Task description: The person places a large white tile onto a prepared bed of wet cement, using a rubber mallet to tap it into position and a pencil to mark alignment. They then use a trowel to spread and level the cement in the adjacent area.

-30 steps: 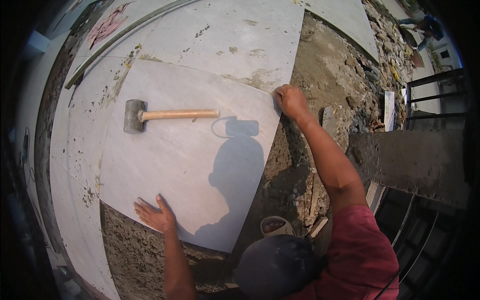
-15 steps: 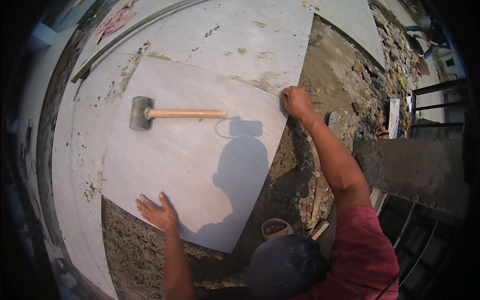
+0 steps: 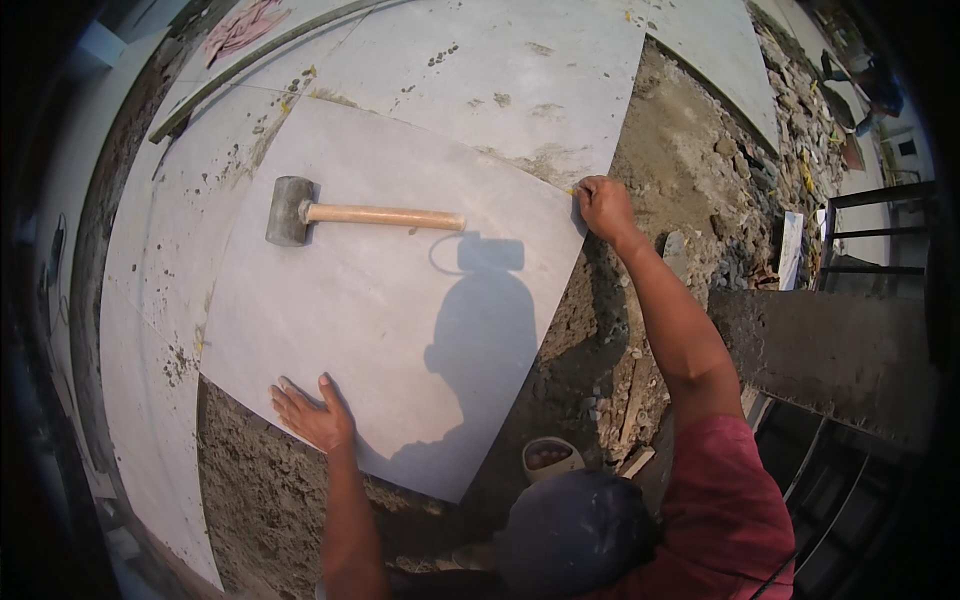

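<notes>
A large pale grey tile (image 3: 370, 300) lies over rough mortar (image 3: 250, 480). My left hand (image 3: 315, 412) rests flat on its near left part, fingers spread. At the far right corner of the tile my right hand (image 3: 603, 208) has its fingers curled in a pinch beside a small yellow piece (image 3: 574, 191); what they grip, if anything, is too small to make out. A rubber mallet (image 3: 290, 211) with a wooden handle lies on the tile, a shadow of a head below it.
Neighbouring tiles (image 3: 500, 80) border it. A long straight bar (image 3: 240, 75) and pink cloth (image 3: 245, 30) lie at upper left. Rubble (image 3: 780, 160), a black metal frame (image 3: 875, 230) and a concrete ledge (image 3: 820, 360) are at right. Another person (image 3: 880, 90) crouches at far upper right.
The view has shifted slightly, moving the upper scene rightward. Both hands keep their places on the tile; a small yellow piece now shows beside my right fingertips.
</notes>
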{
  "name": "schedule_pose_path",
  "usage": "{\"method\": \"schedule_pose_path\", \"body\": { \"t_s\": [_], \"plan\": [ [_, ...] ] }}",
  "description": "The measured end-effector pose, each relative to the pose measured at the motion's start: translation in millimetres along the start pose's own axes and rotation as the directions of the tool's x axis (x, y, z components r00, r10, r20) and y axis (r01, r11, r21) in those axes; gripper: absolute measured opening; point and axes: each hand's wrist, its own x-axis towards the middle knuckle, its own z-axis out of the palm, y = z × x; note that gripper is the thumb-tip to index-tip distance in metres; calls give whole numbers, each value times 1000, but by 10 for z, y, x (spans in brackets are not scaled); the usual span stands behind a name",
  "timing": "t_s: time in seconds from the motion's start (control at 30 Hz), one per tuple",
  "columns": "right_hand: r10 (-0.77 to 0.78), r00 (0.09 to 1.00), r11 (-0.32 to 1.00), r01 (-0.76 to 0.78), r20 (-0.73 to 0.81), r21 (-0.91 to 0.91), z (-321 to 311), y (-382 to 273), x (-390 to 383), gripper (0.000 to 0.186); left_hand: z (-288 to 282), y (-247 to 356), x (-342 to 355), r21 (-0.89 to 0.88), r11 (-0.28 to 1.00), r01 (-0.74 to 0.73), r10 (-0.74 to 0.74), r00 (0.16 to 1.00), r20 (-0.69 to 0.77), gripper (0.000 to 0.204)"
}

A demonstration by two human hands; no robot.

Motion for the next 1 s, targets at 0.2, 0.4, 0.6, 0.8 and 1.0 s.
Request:
{"method": "schedule_pose_path", "body": {
  "t_s": [0.2, 0.4, 0.6, 0.8, 1.0],
  "plan": [
    [-84, 995, 991, 88, 45, -97, 5, 28, 102, 9, 4, 23, -21, 3, 1000, -5, 5, 1000, -5, 147],
    [26, 978, 1000, -28, 209, 10, -211, -44, 93, 28, -8, 27, -6, 4, 1000, -2, 2, 1000, -11, 146],
    [24, 982, 999, -16, -187, 42, -328, -117, -506, 52, -20, 32, 9, -2, 1000, 0, 0, 1000, -10, 145],
    [-183, 885, 981, 139, -427, -134, -234, -1114, -564, 63, -33, -5, -20, 17, 1000, 4, -4, 1000, -29, 144],
    [-128, 991, 992, 128, -29, -2, 882, -1574, -1308, 68, -52, 148, -21, -4, 1000, -19, 18, 999, -31, 144]
  ]
}}
